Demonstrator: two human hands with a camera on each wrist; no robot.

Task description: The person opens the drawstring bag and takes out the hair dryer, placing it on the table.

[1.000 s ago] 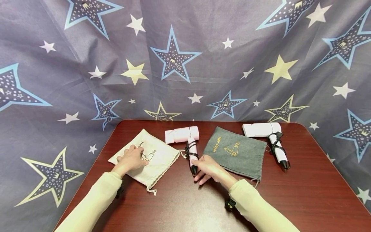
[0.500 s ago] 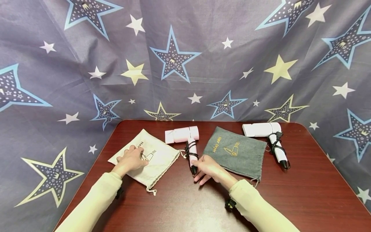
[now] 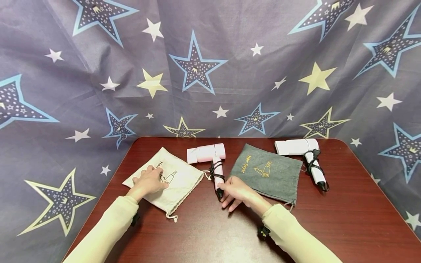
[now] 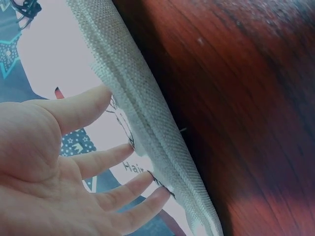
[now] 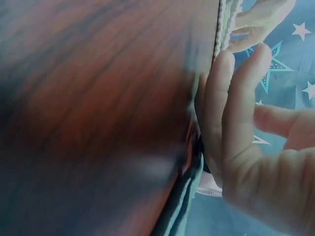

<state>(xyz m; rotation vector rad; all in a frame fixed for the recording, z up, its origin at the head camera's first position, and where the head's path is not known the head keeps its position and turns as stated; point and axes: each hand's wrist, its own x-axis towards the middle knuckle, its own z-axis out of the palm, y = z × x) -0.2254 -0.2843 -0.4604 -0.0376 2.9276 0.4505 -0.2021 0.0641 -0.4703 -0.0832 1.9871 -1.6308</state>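
Note:
A cream drawstring bag (image 3: 182, 171) lies flat on the left of the table, a hair dryer outline and lettering on its front. My left hand (image 3: 149, 180) rests fingertips on it; in the left wrist view the spread fingers (image 4: 118, 160) touch the cloth without gripping. A pink hair dryer (image 3: 206, 153), black cord wound round its handle, lies right of this bag. My right hand (image 3: 238, 191) is at the handle's lower end, thumb against it. Extended fingers (image 5: 238, 113) show in the right wrist view, where the handle is mostly hidden.
A dark grey drawstring bag (image 3: 263, 171) with yellow print lies right of the pink hair dryer, close behind my right hand. Farther right is a white hair dryer (image 3: 297, 147) with its cord wrapped. The reddish-brown table (image 3: 197, 237) meets a star-patterned curtain (image 3: 210, 98) at the back.
My right hand has shifted very slightly down and to the right at the dryer's handle end. My left hand, both bags and both hair dryers stay in place.

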